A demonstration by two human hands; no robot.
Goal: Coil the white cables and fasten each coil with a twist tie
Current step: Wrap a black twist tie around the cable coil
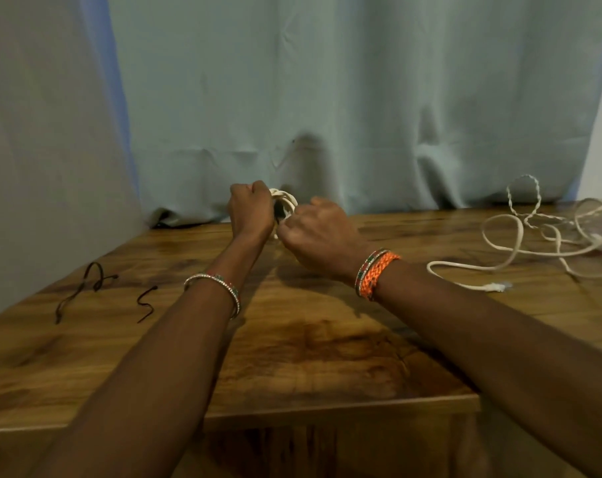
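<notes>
A pale grey wall (44,132) closes the left side of the room, meeting a light blue curtain (344,98) that hangs across the far side and bunches where it reaches the table. The wooden table (310,346) has a glossy, strongly grained brown top with darker patches near its middle; its near edge shows at the bottom.

On the left part of the table lie two dark twist ties, well apart from the hands: a longer looped twist tie (86,288) and, just to its right, a short S-shaped twist tie (147,303).

At the far middle, both arms reach forward. The left hand (251,210), a beaded bangle (220,288) on its wrist, is clenched around a small coil of white cable (287,200), held above the table. The right hand (318,232), wearing an orange braided band (375,272), has its fingers curled at the coil's near side; whether they pinch cable or a tie is hidden.

On the right, loose white cables (541,236) sprawl in tangled loops, one plug end (496,287) lying nearer.
</notes>
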